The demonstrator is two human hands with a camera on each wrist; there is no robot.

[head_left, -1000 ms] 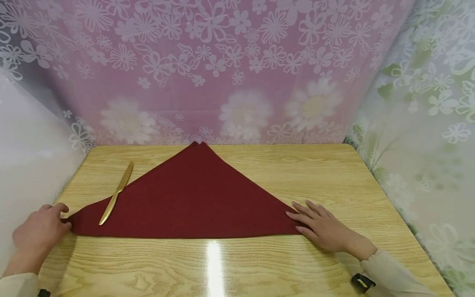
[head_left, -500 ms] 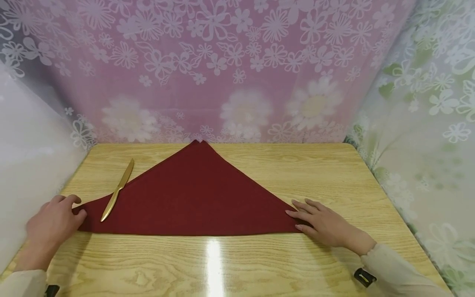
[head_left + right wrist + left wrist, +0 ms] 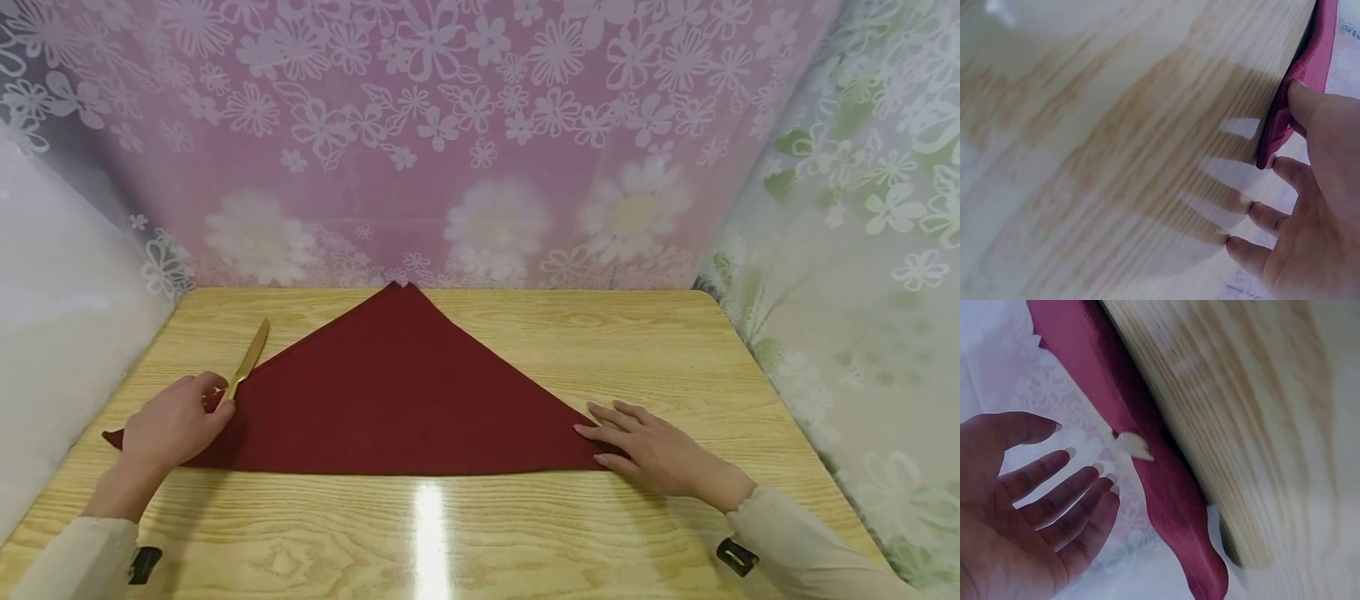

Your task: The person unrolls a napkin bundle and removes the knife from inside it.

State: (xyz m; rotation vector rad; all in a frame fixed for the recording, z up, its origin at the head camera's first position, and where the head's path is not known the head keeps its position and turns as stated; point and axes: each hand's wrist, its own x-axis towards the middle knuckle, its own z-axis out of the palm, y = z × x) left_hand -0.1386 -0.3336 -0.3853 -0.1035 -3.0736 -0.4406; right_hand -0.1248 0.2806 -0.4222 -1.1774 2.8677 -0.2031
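Note:
A dark red cloth (image 3: 397, 392), shaped like a triangle, lies on the wooden table (image 3: 465, 533) with its peak at the far edge. A gold table knife (image 3: 252, 357) lies slanted across its left part, blade away from me. My left hand (image 3: 171, 423) is over the cloth's left end, fingertips by the knife handle, which it mostly hides in the head view. In the left wrist view its fingers (image 3: 1079, 494) are spread and loosely bent, apart from the knife (image 3: 1134, 445). My right hand (image 3: 663, 454) rests with spread fingers on the cloth's right corner; its thumb (image 3: 1304, 106) touches the cloth.
A pink flowered curtain (image 3: 420, 150) hangs right behind the table's far edge. Pale sheets stand at both sides, the right-hand sheet (image 3: 862, 333) with flowers and leaves. A bright light streak lies on the table near the front.
My left hand has let go of the cloth's left corner and moved right and away from me to the knife handle. The knife and my right hand have barely moved.

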